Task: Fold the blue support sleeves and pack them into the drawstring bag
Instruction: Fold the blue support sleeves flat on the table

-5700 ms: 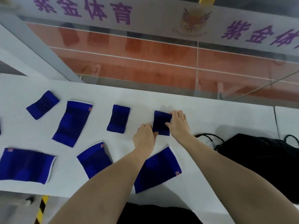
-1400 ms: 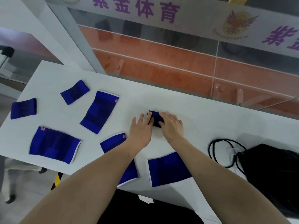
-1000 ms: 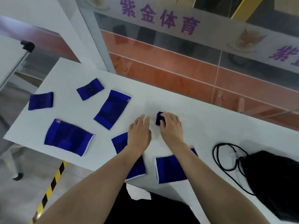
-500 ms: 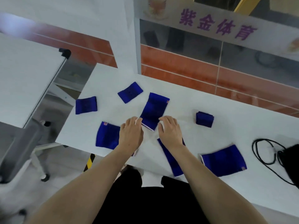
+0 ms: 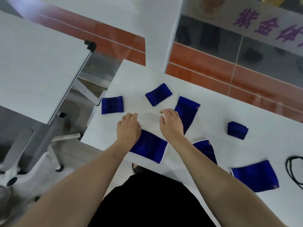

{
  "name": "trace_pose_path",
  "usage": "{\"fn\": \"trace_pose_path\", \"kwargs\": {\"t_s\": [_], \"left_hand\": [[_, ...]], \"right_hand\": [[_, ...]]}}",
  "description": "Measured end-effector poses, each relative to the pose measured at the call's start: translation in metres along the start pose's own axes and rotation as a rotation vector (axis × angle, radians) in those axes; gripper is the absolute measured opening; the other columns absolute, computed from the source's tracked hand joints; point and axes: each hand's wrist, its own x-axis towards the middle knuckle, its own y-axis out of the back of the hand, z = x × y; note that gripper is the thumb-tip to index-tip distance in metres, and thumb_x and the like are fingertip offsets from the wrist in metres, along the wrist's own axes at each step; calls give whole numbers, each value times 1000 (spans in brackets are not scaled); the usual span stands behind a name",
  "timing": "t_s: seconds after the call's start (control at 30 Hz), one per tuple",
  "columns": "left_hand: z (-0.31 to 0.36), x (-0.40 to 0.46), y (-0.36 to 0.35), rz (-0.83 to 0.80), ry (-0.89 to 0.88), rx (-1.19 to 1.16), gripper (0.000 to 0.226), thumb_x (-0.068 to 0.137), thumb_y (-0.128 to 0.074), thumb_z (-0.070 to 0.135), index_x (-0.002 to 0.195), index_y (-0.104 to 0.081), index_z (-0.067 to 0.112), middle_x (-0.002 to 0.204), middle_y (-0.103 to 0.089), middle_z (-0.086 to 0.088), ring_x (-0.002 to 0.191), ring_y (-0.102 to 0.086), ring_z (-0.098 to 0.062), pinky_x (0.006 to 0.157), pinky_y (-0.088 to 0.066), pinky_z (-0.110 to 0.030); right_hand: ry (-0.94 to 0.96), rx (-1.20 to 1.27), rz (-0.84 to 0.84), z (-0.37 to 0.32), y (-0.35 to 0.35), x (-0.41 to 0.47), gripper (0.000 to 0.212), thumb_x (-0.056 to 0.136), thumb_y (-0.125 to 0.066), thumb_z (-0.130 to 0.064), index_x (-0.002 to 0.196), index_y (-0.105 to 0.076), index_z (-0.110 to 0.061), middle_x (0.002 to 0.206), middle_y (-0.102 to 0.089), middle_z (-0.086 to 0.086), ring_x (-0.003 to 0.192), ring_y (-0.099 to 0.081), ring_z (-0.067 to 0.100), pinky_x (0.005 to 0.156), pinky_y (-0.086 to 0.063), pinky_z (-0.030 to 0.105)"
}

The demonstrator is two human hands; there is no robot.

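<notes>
Several blue support sleeves lie on the white table (image 5: 213, 115). My left hand (image 5: 128, 128) is empty, fingers apart, over the near-left flat sleeve (image 5: 150, 147). My right hand (image 5: 171, 123) is empty too, beside the long flat sleeve (image 5: 188, 114). Two small sleeves lie further out: one at the left edge (image 5: 112, 104), one behind it (image 5: 158, 94). A folded bundle (image 5: 237, 130) sits to the right. Another flat sleeve (image 5: 207, 150) is partly under my right forearm, and one more (image 5: 256, 175) lies near the front right. Only the bag's black cord (image 5: 291, 171) shows.
A second white table (image 5: 37, 66) on a wheeled grey frame stands to the left, with a gap of floor between. The table's left edge runs close to the small left sleeve. A glass wall with purple lettering rises behind the table.
My view has swung left, so the bag has left the frame. Both hands let go of the folded bundle and moved left to the flat sleeves near the left end.
</notes>
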Motion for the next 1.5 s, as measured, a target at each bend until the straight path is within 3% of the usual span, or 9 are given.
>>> {"fn": "trace_pose_path", "kwargs": {"t_s": [0.23,0.4,0.53,0.67,1.0,1.13,1.23,1.37,1.5], "left_hand": [[-24,40,8,-39,222,51,39,91,-52,21,130,-53,16,127,-53,-6,116,-49,-27,98,-38,-42],[-25,68,4,-87,280,58,40,93,-50,18,133,-49,15,136,-49,-5,130,-44,-27,116,-24,-54],[-16,78,-3,-142,187,79,46,93,-51,18,139,-45,16,149,-38,-5,132,-41,-25,111,-29,-50],[-5,88,-3,-156,66,64,54,96,-49,19,148,-36,13,161,-30,-9,136,-40,-27,106,-39,-44],[12,104,-8,-230,-28,-56,57,98,-46,12,153,-32,6,167,-15,-15,147,-27,-32,117,-29,-36],[5,102,-2,-210,13,-284,56,99,-47,7,153,-35,7,167,-20,-10,149,-26,-28,118,-32,-36],[-1,97,5,-128,0,-406,52,101,-47,6,152,-40,8,159,-37,-7,146,-33,-24,113,-32,-29],[3,99,20,-62,42,-623,43,102,-56,14,145,-48,14,142,-55,-1,130,-50,-17,101,-35,-22],[6,103,31,-166,253,-973,53,99,-64,22,147,-42,21,129,-54,12,112,-53,-5,95,-41,-25]], "right_hand": [[-4,33,-42,-3,-5,62,33,108,-39,-23,131,-62,-17,131,-61,-2,124,-51,20,99,-50,40],[9,-86,-98,8,-8,107,38,110,-40,-24,143,-55,-16,144,-53,2,135,-44,25,111,-42,44],[6,-171,-183,18,-15,118,41,110,-42,-23,150,-50,-18,158,-40,4,144,-35,26,116,-37,45],[-58,-169,-120,20,-18,117,42,109,-47,-23,150,-48,-15,160,-37,5,144,-37,28,116,-39,44],[-198,-170,-91,11,-25,139,42,105,-58,-22,144,-46,-13,141,-48,13,130,-40,32,112,-34,40],[-248,-100,-80,1,-26,134,46,102,-59,-16,145,-43,-16,132,-55,11,119,-50,31,104,-44,42],[-339,138,-70,-10,-17,128,41,106,-51,-12,146,-45,-17,139,-48,7,103,-56,22,82,-54,37],[-307,315,-23,-27,-4,114,37,108,-50,-13,144,-49,-17,140,-47,2,102,-51,11,83,-43,23],[-286,454,30,-45,0,103,35,105,-54,-13,140,-53,-19,134,-53,-3,108,-52,5,81,-37,5]]}}
